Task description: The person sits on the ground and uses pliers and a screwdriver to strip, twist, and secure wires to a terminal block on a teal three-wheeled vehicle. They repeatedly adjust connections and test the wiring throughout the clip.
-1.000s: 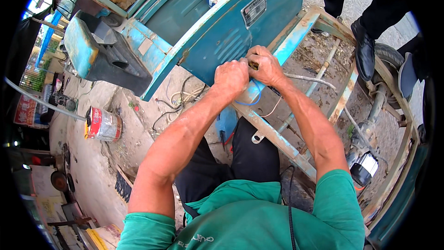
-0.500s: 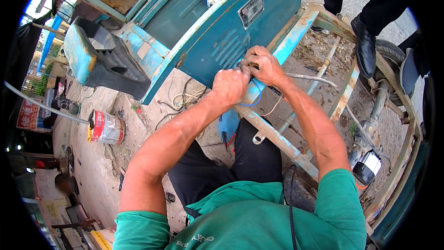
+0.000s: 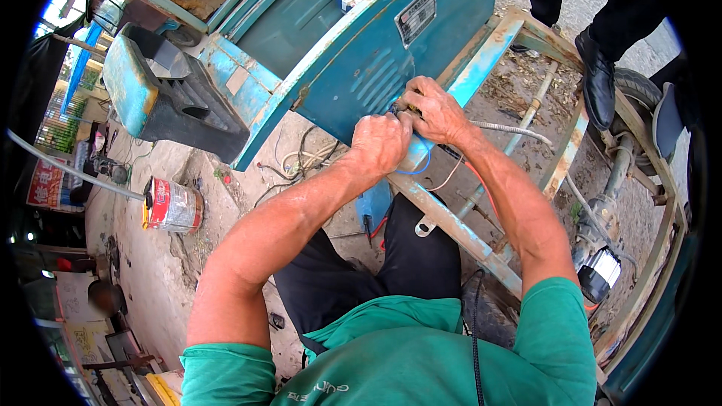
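Our bent fingers (image 3: 418,89) are sitting close together, and we are not able to tell whether they are grasping or only touching the small, dull yellow and dark thing (image 3: 412,110) between them. Our left hand (image 3: 381,141) is showing us its back, so its fingertips are hiding underneath. Our right hand (image 3: 438,114) is covering most of the small thing, which is sitting by the low edge of the big blue-green metal panel with slots (image 3: 353,75). Just below, a thin bright blue wire (image 3: 412,173) is looping out from under our hands, and we are not seeing where it is ending. A thin red wire (image 3: 483,184) is running partly behind our right arm (image 3: 519,210). That arm is also hiding one end of the grey ribbed hose (image 3: 511,129). Near our right leg (image 3: 421,256), a pale blue thing with a dark tip (image 3: 374,207) is peeking out; the leg is covering part of it, so we are not able to name it. At the top, another person's black trousers (image 3: 624,19) are being cut off.
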Motion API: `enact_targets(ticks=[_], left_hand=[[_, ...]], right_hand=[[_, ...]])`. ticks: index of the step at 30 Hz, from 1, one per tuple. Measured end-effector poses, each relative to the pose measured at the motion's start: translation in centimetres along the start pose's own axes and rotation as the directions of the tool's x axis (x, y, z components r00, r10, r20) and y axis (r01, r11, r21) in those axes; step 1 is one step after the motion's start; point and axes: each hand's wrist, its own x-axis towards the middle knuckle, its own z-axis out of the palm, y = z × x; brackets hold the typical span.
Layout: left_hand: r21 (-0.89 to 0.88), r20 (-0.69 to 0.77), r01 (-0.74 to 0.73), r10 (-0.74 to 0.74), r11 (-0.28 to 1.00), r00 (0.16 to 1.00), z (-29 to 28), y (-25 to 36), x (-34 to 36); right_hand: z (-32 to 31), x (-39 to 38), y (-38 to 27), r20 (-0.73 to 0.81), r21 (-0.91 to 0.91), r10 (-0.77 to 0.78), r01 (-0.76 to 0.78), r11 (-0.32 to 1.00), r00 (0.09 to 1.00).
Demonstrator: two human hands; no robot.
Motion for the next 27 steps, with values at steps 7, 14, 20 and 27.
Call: enact_targets(ticks=[7, 14, 20, 27], left_hand=[[-0.011, -0.071, -0.032, 0.031, 0.999, 0.997, 0.0, 0.0, -1.2], [0.107, -0.149, -0.067, 0.083, 0.992, 0.985, 1.0, 0.0, -2.3], [0.224, -0.361, -0.077, 0.156, 0.972, 0.919, 2.2, -0.1, -3.3], [0.234, -0.251, -0.041, 0.101, 0.971, 0.963, 2.4, 0.4, -3.1]], right_hand=[[-0.1, 0.0, -0.7, -0.011, -0.033, 0.049, -0.05, 0.998, 0.999], [0.0, 0.1, 0.4, 0.055, 0.067, 0.123, -0.127, 0.99, 0.991], [-0.8, 0.5, 0.3, 0.103, 0.106, 0.067, -0.078, 0.991, 0.992], [-0.6, 0.2, -0.1, 0.075, 0.049, 0.096, -0.1, 0.994, 0.993]])
